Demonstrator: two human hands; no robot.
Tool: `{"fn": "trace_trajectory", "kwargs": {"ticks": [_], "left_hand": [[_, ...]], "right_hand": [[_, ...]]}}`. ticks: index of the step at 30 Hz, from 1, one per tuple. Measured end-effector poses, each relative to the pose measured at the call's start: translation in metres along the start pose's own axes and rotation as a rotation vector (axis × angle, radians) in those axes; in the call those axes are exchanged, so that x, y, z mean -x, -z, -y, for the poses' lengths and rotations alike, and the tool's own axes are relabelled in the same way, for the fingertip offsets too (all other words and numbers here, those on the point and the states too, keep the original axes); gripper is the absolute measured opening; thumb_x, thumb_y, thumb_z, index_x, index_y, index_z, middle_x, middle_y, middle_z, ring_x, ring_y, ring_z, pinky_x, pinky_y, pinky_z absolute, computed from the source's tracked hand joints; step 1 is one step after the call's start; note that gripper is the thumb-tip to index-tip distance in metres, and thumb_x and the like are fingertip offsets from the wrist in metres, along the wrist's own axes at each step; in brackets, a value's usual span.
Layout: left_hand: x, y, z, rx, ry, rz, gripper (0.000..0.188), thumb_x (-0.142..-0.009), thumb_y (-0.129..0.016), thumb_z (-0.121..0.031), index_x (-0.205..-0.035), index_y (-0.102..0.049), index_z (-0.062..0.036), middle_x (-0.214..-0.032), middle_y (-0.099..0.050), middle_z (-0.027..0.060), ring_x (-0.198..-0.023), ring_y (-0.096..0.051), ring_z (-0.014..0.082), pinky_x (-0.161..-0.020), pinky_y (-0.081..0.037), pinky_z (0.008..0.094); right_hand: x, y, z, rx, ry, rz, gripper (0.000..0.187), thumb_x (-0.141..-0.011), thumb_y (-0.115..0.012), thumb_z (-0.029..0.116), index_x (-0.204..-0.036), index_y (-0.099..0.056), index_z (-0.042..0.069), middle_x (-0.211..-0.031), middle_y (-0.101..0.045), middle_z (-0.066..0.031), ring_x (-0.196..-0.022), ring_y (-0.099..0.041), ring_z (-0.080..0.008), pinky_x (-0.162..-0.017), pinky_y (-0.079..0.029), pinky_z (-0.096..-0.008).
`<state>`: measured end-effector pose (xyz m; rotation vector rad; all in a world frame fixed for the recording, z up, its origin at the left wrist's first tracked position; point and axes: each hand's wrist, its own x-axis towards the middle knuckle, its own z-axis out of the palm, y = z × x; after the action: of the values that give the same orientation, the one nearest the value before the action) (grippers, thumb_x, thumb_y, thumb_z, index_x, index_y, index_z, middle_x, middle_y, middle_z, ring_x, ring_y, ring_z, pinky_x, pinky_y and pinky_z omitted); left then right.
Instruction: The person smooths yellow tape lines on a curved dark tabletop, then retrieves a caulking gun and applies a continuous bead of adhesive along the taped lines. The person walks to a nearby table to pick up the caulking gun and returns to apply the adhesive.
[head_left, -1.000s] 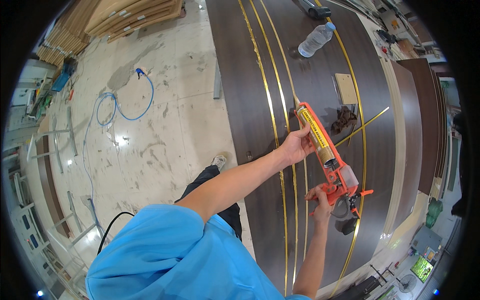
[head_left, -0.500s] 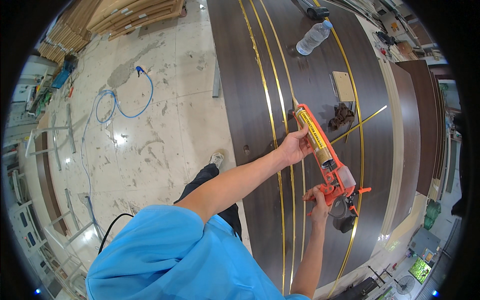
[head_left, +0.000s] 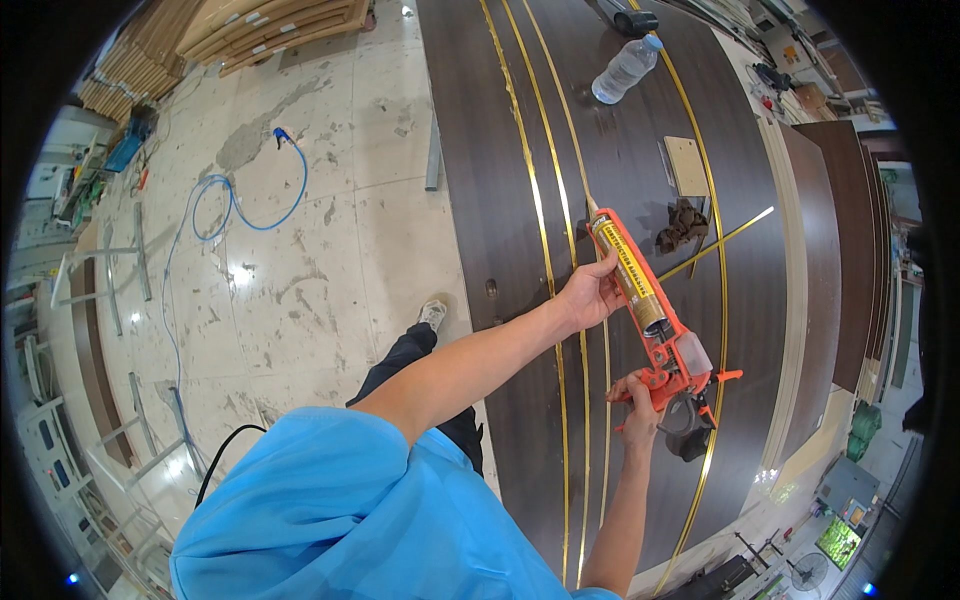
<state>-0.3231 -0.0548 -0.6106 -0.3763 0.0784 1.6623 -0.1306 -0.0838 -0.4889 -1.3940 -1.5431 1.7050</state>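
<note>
An orange caulking gun (head_left: 664,352) loaded with a gold and black adhesive cartridge (head_left: 632,275) is held slantwise over the dark brown panel (head_left: 480,230). My left hand (head_left: 592,292) is closed round the cartridge near its front. Lower down, my right hand (head_left: 637,402) grips the gun by its handle and trigger. The nozzle (head_left: 589,197) points away from me and meets a pale, narrow line (head_left: 558,95) running along the panel. To the left of that line lie gold strips (head_left: 535,170), roughly parallel to it.
A clear water bottle (head_left: 627,70) lies toward the far end of the panel. Right of the gun are a crumpled brown rag (head_left: 682,226), a beige rectangular piece (head_left: 686,166) and a loose gold strip (head_left: 735,237). A blue air hose (head_left: 232,205) curls on the tiled floor at left.
My hands and the caulking gun stay almost in the same place. The bottle and rag appear only very slightly shifted in the picture.
</note>
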Motion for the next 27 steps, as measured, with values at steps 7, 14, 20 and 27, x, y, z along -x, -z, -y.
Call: {"fn": "trace_trajectory", "kwargs": {"ticks": [7, 14, 20, 27], "left_hand": [[0.006, 0.004, 0.011, 0.01, 0.011, -0.002, 0.041, -0.106, -0.056, -0.04, -0.124, -0.058, -0.0027, -0.122, -0.066, 0.0127, -0.114, -0.067, 0.0234, -0.104, -0.055, 0.0393], [0.013, 0.004, 0.021, 0.001, 0.011, 0.002, 0.041, -0.106, -0.055, -0.04, -0.125, -0.057, -0.0027, -0.12, -0.066, 0.0115, -0.114, -0.066, 0.0235, -0.106, -0.054, 0.0401], [0.017, 0.004, 0.029, 0.011, 0.007, -0.025, 0.041, -0.107, -0.054, -0.04, -0.125, -0.057, -0.0031, -0.115, -0.064, 0.0089, -0.111, -0.066, 0.0231, -0.106, -0.054, 0.0422], [0.02, 0.008, 0.035, 0.013, 0.005, -0.026, 0.041, -0.107, -0.054, -0.039, -0.125, -0.057, -0.0027, -0.116, -0.064, 0.0087, -0.113, -0.065, 0.0238, -0.106, -0.053, 0.0428]], "right_hand": [[0.007, 0.01, -0.005, 0.002, 0.01, 0.014, 0.007, -0.094, -0.054, 0.006, -0.092, -0.057, 0.0, -0.069, -0.059, -0.0087, -0.061, -0.059, -0.0178, -0.065, -0.054, -0.0356], [0.016, 0.016, -0.005, 0.007, 0.007, 0.02, 0.007, -0.093, -0.054, 0.007, -0.09, -0.056, 0.0, -0.069, -0.059, -0.0089, -0.062, -0.058, -0.018, -0.066, -0.053, -0.0353], [0.022, 0.021, -0.006, 0.011, 0.006, 0.025, 0.008, -0.093, -0.053, 0.008, -0.088, -0.055, 0.002, -0.068, -0.057, -0.0081, -0.062, -0.057, -0.018, -0.066, -0.052, -0.0352], [0.026, 0.029, -0.012, 0.02, 0.024, 0.037, 0.01, -0.093, -0.054, 0.008, -0.085, -0.055, 0.002, -0.068, -0.057, -0.0082, -0.062, -0.058, -0.0181, -0.064, -0.051, -0.0343]]}}
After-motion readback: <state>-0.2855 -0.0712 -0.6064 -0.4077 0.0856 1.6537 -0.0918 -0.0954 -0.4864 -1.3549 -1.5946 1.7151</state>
